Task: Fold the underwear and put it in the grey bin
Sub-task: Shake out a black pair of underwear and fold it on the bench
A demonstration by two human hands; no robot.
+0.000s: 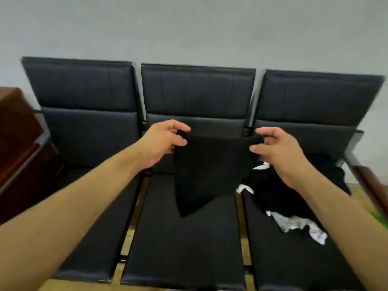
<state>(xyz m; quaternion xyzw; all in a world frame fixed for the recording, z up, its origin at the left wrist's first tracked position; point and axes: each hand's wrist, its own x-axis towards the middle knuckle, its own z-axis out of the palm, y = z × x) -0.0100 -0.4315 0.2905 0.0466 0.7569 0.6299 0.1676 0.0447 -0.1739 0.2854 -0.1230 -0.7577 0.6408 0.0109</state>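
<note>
Left hand point(165, 141) and right hand point(279, 152) pinch black underwear point(207, 175) by its top corners, hanging above middle seat point(184, 248); pre-fold step, next probably lay flat; grey bin unseen.

three black padded seats point(184, 244), grey wall point(189, 28), brown wooden cabinet point(14, 127)

Both forearms and hands point(161, 141) are bare, no sleeves visible.
</note>
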